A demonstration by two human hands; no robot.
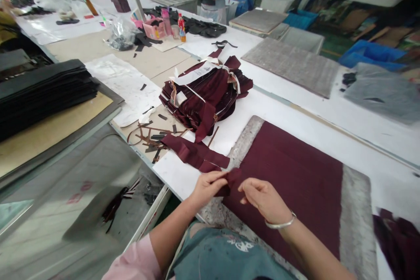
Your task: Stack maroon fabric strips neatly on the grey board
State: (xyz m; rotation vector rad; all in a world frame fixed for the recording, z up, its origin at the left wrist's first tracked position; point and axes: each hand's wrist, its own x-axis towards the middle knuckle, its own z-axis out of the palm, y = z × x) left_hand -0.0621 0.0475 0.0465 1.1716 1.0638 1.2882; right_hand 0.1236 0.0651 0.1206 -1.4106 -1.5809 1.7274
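Legible wording: none that can be read with certainty.
White tag [197,73] on the maroon bundle [220,92], centre of the frame: dark printed marks, too small and blurred to read.
Red marks [80,192] on the grey translucent sheet [95,157], lower left: character-like, not decipherable.
Bottle [181,28], upper centre: red and orange label, brand unreadable at this size.

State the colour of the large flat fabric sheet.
The fabric sheet is dark maroon; the head view shows it.
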